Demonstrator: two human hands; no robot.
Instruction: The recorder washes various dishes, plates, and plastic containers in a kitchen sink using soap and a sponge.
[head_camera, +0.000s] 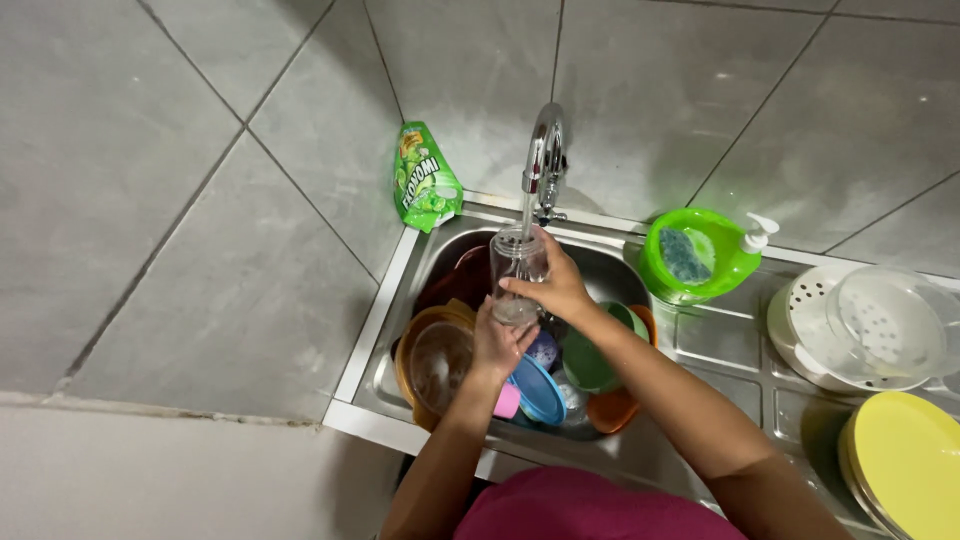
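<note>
grey tiled wall (180, 180), steel sink (375, 345)

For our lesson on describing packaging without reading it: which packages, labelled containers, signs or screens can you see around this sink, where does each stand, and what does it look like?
Soap pouch: soft green refill bag with yellow and white print, leaning against the grey tiled wall at the sink's back left corner.
Pump dispenser: white pump head, behind the green sponge bowl on the drainboard right of the tap.
No signs or screens in view.
</note>
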